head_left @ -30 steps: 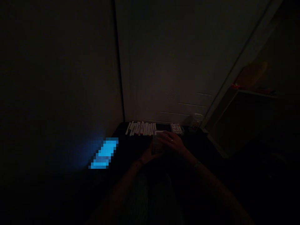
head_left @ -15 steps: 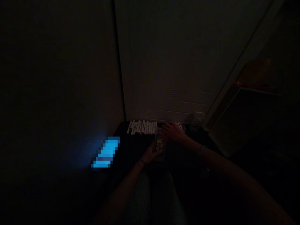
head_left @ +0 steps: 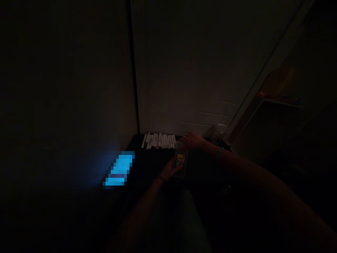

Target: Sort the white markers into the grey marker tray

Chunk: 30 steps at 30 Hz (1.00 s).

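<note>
The room is very dark. My left hand [head_left: 170, 169] grips a small clear container with an orange label [head_left: 180, 160], held upright over a dark surface [head_left: 150, 161]. My right hand [head_left: 194, 140] reaches past it to the far side of the surface, resting beside a row of white markers [head_left: 158, 141] near the wall. Its fingers lie low and spread, and I cannot make out anything in them.
A glowing blue screen [head_left: 119, 169] lies at the left of the dark surface. A small pale container [head_left: 219, 132] stands at the back right by the wall. A shelf [head_left: 279, 100] with dim objects is at the right. My legs are below.
My right hand left the container and moved forward to the far edge near the markers. My left hand keeps hold of the container, whose label now shows.
</note>
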Tool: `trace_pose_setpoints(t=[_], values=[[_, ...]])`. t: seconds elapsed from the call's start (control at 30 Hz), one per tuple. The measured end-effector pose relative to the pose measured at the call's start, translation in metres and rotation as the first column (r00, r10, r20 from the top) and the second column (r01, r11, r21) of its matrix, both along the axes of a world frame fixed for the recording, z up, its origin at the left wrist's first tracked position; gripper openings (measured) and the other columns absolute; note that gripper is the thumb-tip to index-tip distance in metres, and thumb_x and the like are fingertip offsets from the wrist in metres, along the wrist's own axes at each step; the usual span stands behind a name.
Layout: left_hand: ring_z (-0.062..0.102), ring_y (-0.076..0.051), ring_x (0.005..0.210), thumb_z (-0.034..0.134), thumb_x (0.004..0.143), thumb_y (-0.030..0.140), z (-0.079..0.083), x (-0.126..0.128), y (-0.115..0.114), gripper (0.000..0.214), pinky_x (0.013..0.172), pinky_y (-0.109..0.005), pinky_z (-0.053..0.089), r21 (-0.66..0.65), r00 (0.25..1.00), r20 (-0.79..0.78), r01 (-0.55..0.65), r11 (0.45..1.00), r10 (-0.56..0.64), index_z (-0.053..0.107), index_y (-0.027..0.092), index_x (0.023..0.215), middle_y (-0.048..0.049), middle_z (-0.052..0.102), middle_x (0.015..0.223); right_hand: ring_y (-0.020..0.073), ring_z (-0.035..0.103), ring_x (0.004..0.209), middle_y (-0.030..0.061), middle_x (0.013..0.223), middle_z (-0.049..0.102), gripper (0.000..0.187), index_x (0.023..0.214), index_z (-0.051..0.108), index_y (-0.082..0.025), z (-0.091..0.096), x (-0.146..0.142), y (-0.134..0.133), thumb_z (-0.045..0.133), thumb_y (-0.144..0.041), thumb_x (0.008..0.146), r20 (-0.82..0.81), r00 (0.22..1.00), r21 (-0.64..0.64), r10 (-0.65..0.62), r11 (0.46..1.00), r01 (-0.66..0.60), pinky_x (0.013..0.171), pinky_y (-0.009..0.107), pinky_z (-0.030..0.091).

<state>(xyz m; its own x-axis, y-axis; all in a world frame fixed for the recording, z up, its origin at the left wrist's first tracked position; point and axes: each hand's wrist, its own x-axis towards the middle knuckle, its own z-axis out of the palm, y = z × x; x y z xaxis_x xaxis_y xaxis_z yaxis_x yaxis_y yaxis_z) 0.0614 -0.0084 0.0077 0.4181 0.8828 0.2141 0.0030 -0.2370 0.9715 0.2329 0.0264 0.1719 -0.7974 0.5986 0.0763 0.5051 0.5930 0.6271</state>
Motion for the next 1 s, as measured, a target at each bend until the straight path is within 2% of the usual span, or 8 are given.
trace_pose_setpoints(t=[0.27, 0.43, 0.53, 0.67, 0.73, 0.87, 1.0], values=[[0.058, -0.019, 0.093, 0.063, 0.065, 0.043, 0.004, -0.001, -0.004, 0.053, 0.083, -0.034, 0.045, -0.011, 0.998, 0.01, 0.058, 0.998, -0.058, 0.05, 0.017, 0.109, -0.0062, 0.061, 0.105, 0.0157, 0.059, 0.073, 0.0101, 0.087, 0.065, 0.043, 0.102, 0.054, -0.013, 0.015, -0.003, 0.0, 0.033, -0.047, 0.086, 0.062, 0.998, -0.213, -0.028, 0.976, 0.041, 0.058, 0.023, 0.032], [0.058, -0.019, 0.092, 0.064, 0.063, 0.043, 0.007, -0.001, -0.008, 0.057, 0.083, -0.035, 0.045, -0.026, 0.997, 0.016, 0.069, 0.997, -0.069, 0.049, 0.016, 0.111, -0.0063, 0.062, 0.104, 0.0142, 0.059, 0.073, 0.008, 0.088, 0.065, 0.041, 0.095, 0.059, -0.015, 0.024, -0.001, -0.003, 0.036, -0.049, 0.084, 0.012, 0.999, -0.275, -0.043, 0.96, 0.045, 0.059, 0.022, 0.033], [0.058, -0.019, 0.091, 0.065, 0.064, 0.042, 0.009, -0.001, -0.008, 0.056, 0.081, -0.034, 0.046, -0.024, 0.996, 0.028, 0.088, 0.996, -0.088, 0.049, 0.016, 0.111, -0.0064, 0.061, 0.105, 0.0141, 0.06, 0.075, 0.0081, 0.089, 0.065, 0.04, 0.094, 0.059, -0.015, 0.023, -0.001, -0.006, 0.038, -0.048, 0.084, -0.015, 0.997, -0.284, -0.069, 0.957, 0.062, 0.059, 0.021, 0.033], [0.058, -0.019, 0.093, 0.063, 0.066, 0.042, 0.011, 0.001, -0.008, 0.053, 0.082, -0.033, 0.046, -0.007, 0.997, 0.041, 0.073, 0.997, -0.073, 0.049, 0.016, 0.11, -0.0064, 0.061, 0.106, 0.0125, 0.06, 0.069, 0.0058, 0.085, 0.066, 0.03, 0.092, 0.059, -0.017, 0.017, -0.004, -0.009, 0.039, -0.038, 0.086, 0.053, 0.993, -0.315, -0.101, 0.942, 0.113, 0.057, 0.021, 0.032], [0.058, -0.019, 0.093, 0.063, 0.066, 0.042, 0.011, 0.001, -0.008, 0.053, 0.083, -0.033, 0.045, 0.01, 0.999, 0.021, 0.035, 0.999, -0.036, 0.049, 0.016, 0.109, -0.0064, 0.061, 0.105, 0.0129, 0.06, 0.071, 0.0056, 0.085, 0.066, 0.03, 0.094, 0.059, -0.017, 0.017, -0.005, -0.009, 0.038, -0.037, 0.087, 0.075, 0.993, -0.3, -0.085, 0.948, 0.104, 0.058, 0.022, 0.032], [0.058, -0.018, 0.09, 0.064, 0.065, 0.043, 0.009, 0.0, -0.009, 0.052, 0.081, -0.032, 0.046, 0.032, 0.999, -0.035, 0.008, 0.999, -0.007, 0.05, 0.016, 0.107, -0.0063, 0.062, 0.102, 0.0166, 0.059, 0.079, 0.0087, 0.088, 0.065, 0.044, 0.105, 0.055, -0.016, 0.025, -0.002, -0.009, 0.035, -0.05, 0.085, 0.061, 0.998, -0.182, -0.005, 0.983, 0.016, 0.065, 0.026, 0.033], [0.058, -0.018, 0.089, 0.063, 0.065, 0.044, 0.007, -0.001, -0.01, 0.052, 0.08, -0.031, 0.046, 0.031, 0.999, -0.052, 0.013, 0.999, -0.012, 0.05, 0.017, 0.108, -0.0052, 0.062, 0.101, 0.0174, 0.057, 0.076, 0.0107, 0.088, 0.063, 0.046, 0.1, 0.056, -0.013, 0.021, 0.001, -0.011, 0.029, -0.048, 0.087, 0.114, 0.992, -0.064, 0.062, 0.996, -0.055, 0.072, 0.032, 0.031]])
